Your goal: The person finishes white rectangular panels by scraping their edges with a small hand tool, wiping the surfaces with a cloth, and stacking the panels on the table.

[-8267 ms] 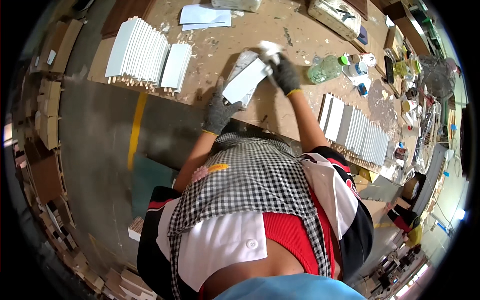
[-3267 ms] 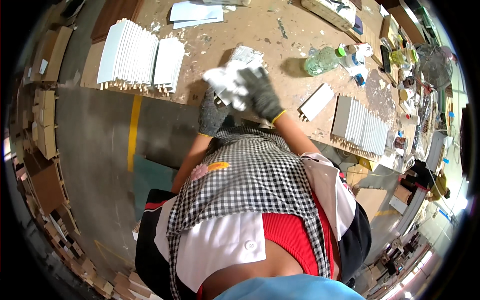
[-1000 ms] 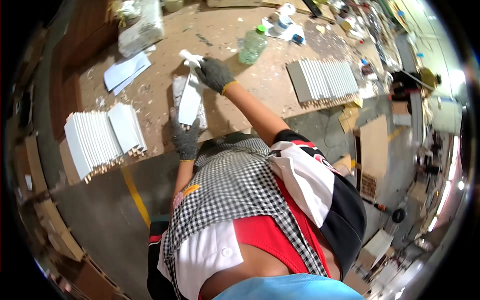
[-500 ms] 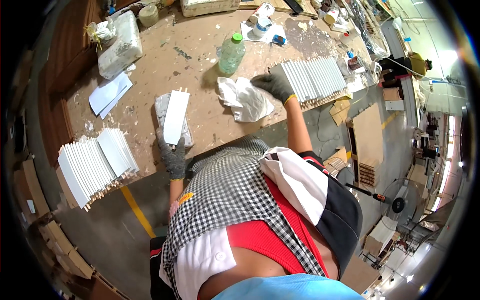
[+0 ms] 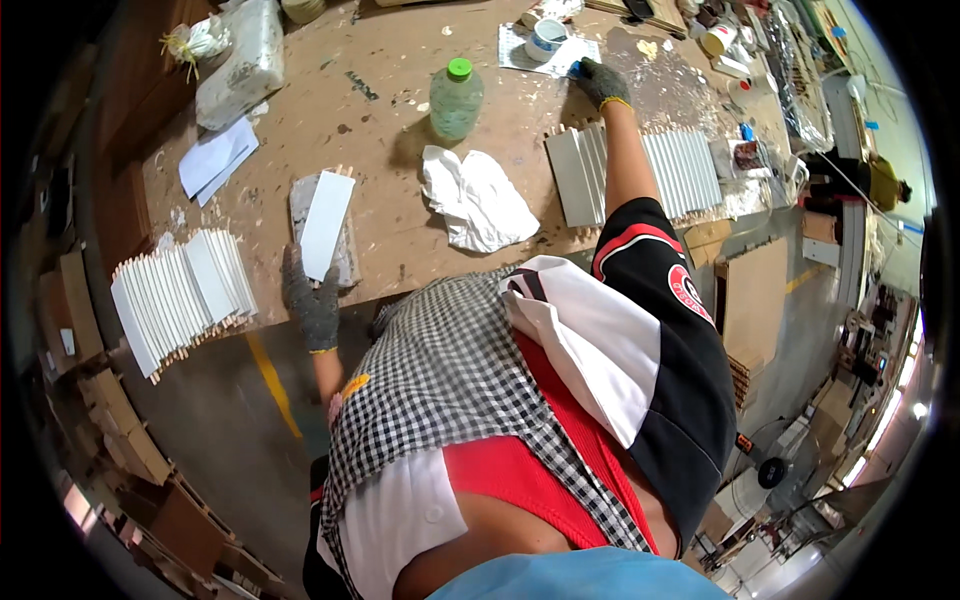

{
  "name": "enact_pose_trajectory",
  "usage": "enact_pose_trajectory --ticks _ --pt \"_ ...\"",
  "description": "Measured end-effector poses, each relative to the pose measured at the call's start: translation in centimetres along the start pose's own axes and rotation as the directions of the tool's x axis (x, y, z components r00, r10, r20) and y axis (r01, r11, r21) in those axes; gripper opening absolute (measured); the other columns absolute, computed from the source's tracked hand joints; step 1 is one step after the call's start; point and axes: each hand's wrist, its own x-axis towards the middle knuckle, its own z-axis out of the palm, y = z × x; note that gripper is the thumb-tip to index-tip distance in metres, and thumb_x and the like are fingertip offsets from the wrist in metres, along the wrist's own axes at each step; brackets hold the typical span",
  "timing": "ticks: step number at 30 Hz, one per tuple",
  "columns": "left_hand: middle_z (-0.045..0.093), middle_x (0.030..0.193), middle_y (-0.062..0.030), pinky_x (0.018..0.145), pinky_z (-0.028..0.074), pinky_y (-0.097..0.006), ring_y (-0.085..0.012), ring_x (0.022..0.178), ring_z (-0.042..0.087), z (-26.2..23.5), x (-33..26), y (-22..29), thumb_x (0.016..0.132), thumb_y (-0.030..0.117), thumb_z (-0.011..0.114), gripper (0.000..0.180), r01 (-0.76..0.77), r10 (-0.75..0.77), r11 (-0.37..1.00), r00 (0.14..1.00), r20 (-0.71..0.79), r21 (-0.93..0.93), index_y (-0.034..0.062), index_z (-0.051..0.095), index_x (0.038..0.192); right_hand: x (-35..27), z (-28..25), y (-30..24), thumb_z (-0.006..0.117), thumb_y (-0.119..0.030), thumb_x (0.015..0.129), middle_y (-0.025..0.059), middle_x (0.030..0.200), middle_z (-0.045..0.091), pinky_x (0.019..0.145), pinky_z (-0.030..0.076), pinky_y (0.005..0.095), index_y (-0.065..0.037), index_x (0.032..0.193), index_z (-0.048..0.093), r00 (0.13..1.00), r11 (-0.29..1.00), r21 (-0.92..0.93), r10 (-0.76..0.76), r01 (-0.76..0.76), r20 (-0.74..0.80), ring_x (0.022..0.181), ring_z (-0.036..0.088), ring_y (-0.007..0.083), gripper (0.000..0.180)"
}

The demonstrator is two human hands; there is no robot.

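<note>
My left hand (image 5: 313, 305), in a dark grey glove, grips the near end of a white panel (image 5: 326, 225). The panel has wooden pegs at its end and lies over a greyish block (image 5: 347, 262) on the workbench. Stretched far forward, my gloved right hand (image 5: 604, 84) has its fingers closed on a small blue object (image 5: 575, 69), mostly covered by them. That object is at the edge of a white sheet (image 5: 512, 52) bearing a white-and-blue cup (image 5: 546, 40). Under my right forearm stands a row of white panels (image 5: 680, 172).
A crumpled white cloth (image 5: 480, 205) and a green-capped bottle (image 5: 456, 100) occupy the bench's middle. More pegged white panels (image 5: 180, 300) stand at the near left edge. Papers (image 5: 218, 160) and a wrapped white block (image 5: 240, 70) lie behind them. Another person (image 5: 880, 185) is far right.
My right hand has moved forward from beside the cloth and panel row to the small blue object. My left hand stays at the panel's near end. The whole view has shifted slightly.
</note>
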Motion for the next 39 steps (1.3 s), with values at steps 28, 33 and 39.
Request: enact_pose_trajectory --ticks 28,33,39 --pt "0.063 0.136 -0.0214 0.103 0.051 -0.043 -0.036 0.121 0.063 -1.0 0.5 -1.8 0.081 0.017 0.087 0.055 -0.253 0.261 0.961 0.964 -0.061 0.112 0.0041 0.067 0.13 -16.7 0.6 -39.6 0.062 0.004 0.085 0.0166 0.136 0.063 0.104 0.051 0.0452 -0.015 0.13 0.067 0.782 0.669 0.432 -0.601 0.605 -0.164 0.122 0.062 0.0381 0.05" --pt "0.062 0.137 -0.0215 0.103 0.051 -0.044 -0.0363 0.122 0.062 -1.0 0.3 -2.1 0.082 0.015 0.086 0.055 -0.263 0.27 0.96 0.961 -0.063 0.1 0.0048 0.066 0.132 -16.1 0.3 -39.3 0.062 0.001 0.09 0.0143 0.141 0.061 0.105 0.052 0.0462 -0.015 0.135 0.065 0.792 0.674 0.451 -0.595 0.585 -0.137 0.125 0.06 0.0377 0.047" --pt "0.057 0.138 -0.0209 0.106 0.047 -0.047 -0.0385 0.125 0.057 -1.0 0.1 -2.6 0.084 0.013 0.084 0.06 -0.236 0.236 0.971 0.972 -0.016 0.042 0.0085 0.059 0.139 -16.1 1.2 -38.7 0.061 0.005 0.086 0.0156 0.139 0.062 0.107 0.048 0.0459 -0.015 0.134 0.066 0.823 0.729 0.42 -0.562 0.54 -0.083 0.127 0.058 0.0384 0.052"
